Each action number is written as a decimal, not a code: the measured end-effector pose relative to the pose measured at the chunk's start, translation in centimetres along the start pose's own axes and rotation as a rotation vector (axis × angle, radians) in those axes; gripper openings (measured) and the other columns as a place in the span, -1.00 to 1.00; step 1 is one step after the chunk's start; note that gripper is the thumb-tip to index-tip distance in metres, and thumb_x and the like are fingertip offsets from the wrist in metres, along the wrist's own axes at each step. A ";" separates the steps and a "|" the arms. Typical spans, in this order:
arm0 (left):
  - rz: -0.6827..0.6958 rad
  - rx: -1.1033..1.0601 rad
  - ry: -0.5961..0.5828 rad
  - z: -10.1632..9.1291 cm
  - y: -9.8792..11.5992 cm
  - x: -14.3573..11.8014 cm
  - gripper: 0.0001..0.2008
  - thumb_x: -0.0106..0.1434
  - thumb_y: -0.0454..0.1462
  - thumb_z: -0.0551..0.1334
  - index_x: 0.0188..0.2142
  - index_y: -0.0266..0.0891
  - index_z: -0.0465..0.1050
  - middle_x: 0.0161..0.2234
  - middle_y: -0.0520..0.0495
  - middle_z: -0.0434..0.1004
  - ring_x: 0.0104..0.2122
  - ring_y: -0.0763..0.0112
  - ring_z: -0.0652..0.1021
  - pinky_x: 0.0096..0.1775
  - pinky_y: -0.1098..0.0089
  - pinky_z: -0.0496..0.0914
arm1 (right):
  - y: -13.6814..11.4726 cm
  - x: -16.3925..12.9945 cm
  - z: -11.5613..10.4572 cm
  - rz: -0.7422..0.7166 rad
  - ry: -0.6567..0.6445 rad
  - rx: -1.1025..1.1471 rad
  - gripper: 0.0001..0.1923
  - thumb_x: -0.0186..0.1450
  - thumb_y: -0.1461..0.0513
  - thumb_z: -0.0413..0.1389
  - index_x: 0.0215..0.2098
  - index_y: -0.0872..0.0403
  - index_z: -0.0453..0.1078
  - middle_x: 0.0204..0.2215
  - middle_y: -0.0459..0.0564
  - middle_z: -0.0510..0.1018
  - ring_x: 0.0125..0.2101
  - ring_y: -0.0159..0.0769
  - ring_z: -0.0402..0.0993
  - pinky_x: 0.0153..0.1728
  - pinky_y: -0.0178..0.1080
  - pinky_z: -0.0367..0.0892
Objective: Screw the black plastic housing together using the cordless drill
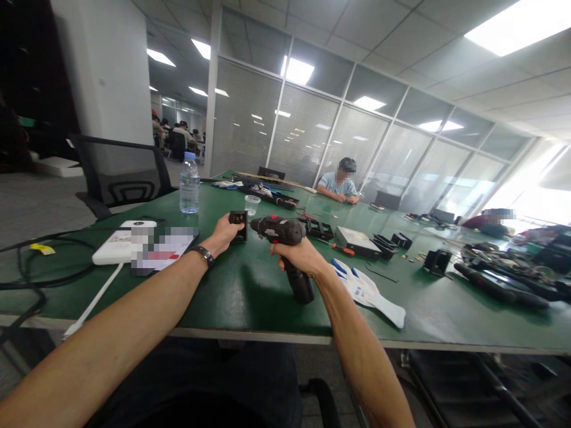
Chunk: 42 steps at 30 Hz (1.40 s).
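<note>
We have a single view, from a camera worn on the head of the seated person, so we look forward and slightly down along both bare forearms. It sits close over the near edge of the dark green tabletop (232,297), with the hands in the middle of the picture at arm's length. The wide lens bends the tabletop's edge and takes in much of the room: the far end of the tabletop, the glass partition wall with grey blinds (312,137) behind it, and the panelled ceiling with bright light panels (517,27) above.
</note>
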<state>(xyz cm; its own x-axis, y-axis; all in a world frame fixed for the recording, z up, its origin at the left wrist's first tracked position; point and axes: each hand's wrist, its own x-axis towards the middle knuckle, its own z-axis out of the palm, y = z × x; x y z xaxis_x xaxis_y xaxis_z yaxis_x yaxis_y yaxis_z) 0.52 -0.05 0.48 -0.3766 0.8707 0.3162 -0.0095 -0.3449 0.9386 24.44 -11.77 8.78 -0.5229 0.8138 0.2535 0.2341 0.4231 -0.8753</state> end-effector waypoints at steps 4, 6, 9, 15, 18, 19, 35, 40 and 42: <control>-0.006 0.006 -0.001 0.0 0.1 -0.1 -0.61 -0.13 -0.33 0.34 -0.21 -0.26 0.46 -0.35 -0.07 0.54 -0.31 0.31 0.52 -0.15 0.24 0.41 | 0.0 0.0 0.0 -0.006 -0.002 -0.022 -0.92 0.09 0.25 0.13 -0.49 0.08 0.29 -0.71 -0.19 0.36 -0.71 -0.40 0.34 -0.68 -0.39 0.23; -0.007 0.013 -0.001 0.0 0.2 -0.2 -0.61 -0.12 -0.32 0.34 -0.21 -0.26 0.45 -0.34 -0.07 0.54 -0.31 0.31 0.52 -0.15 0.23 0.41 | 0.1 0.0 0.0 -0.008 -0.001 -0.022 -0.92 0.09 0.25 0.13 -0.49 0.08 0.30 -0.71 -0.19 0.36 -0.71 -0.40 0.34 -0.68 -0.38 0.24; -0.012 0.013 0.004 0.0 0.4 -0.3 -0.62 -0.13 -0.33 0.34 -0.23 -0.26 0.45 -0.33 -0.07 0.54 -0.30 0.31 0.52 -0.14 0.23 0.41 | 0.1 0.1 0.0 -0.001 0.001 -0.010 -0.92 0.08 0.25 0.13 -0.49 0.08 0.30 -0.71 -0.18 0.37 -0.71 -0.40 0.34 -0.68 -0.38 0.25; -0.019 0.007 -0.005 0.0 0.4 -0.3 -0.60 -0.13 -0.32 0.35 -0.21 -0.25 0.45 -0.32 -0.08 0.55 -0.29 0.30 0.53 -0.14 0.22 0.41 | 0.2 0.2 0.0 0.006 0.001 -0.009 -0.92 0.08 0.25 0.14 -0.49 0.08 0.30 -0.70 -0.17 0.39 -0.70 -0.42 0.33 -0.66 -0.39 0.24; -0.023 0.013 -0.008 0.0 0.4 -0.3 -0.60 -0.12 -0.32 0.35 -0.20 -0.26 0.44 -0.32 -0.08 0.54 -0.30 0.30 0.53 -0.16 0.22 0.42 | 0.2 0.2 0.0 0.022 -0.002 -0.024 -0.92 0.09 0.24 0.13 -0.49 0.08 0.30 -0.74 -0.17 0.37 -0.72 -0.40 0.32 -0.67 -0.38 0.24; -0.025 0.013 -0.006 0.0 0.4 -0.3 -0.59 -0.12 -0.32 0.35 -0.20 -0.26 0.44 -0.33 -0.08 0.54 -0.30 0.30 0.53 -0.16 0.22 0.42 | 0.2 0.1 0.0 0.023 -0.001 -0.027 -0.92 0.09 0.24 0.13 -0.48 0.07 0.31 -0.75 -0.17 0.37 -0.72 -0.39 0.32 -0.67 -0.38 0.24; -0.024 0.023 -0.018 0.0 0.4 -0.3 -0.59 -0.11 -0.32 0.33 -0.19 -0.26 0.45 -0.30 -0.10 0.55 -0.32 0.30 0.53 -0.18 0.22 0.43 | -0.1 0.0 0.0 0.022 0.007 -0.032 -0.93 0.08 0.24 0.13 -0.49 0.09 0.32 -0.73 -0.17 0.38 -0.72 -0.41 0.32 -0.67 -0.38 0.24; -0.033 0.025 -0.004 0.0 0.4 -0.3 -0.59 -0.11 -0.32 0.34 -0.19 -0.27 0.45 -0.32 -0.09 0.55 -0.32 0.31 0.53 -0.18 0.24 0.43 | -0.2 0.1 0.0 0.026 0.003 -0.006 -0.92 0.06 0.26 0.13 -0.48 0.08 0.30 -0.72 -0.18 0.37 -0.71 -0.41 0.34 -0.67 -0.39 0.24; -0.029 0.023 -0.008 0.0 0.3 -0.3 -0.60 -0.11 -0.32 0.34 -0.20 -0.26 0.44 -0.32 -0.09 0.55 -0.31 0.31 0.53 -0.17 0.24 0.43 | -0.2 0.1 0.0 0.026 -0.002 -0.011 -0.91 0.07 0.25 0.13 -0.49 0.08 0.29 -0.72 -0.18 0.38 -0.71 -0.41 0.34 -0.66 -0.38 0.25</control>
<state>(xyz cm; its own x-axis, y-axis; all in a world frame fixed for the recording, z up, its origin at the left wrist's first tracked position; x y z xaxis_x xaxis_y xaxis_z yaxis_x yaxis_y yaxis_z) 0.65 -0.38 0.71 -0.3693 0.8829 0.2902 0.0011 -0.3118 0.9501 24.31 -11.74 8.96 -0.5182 0.8238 0.2299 0.2566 0.4062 -0.8770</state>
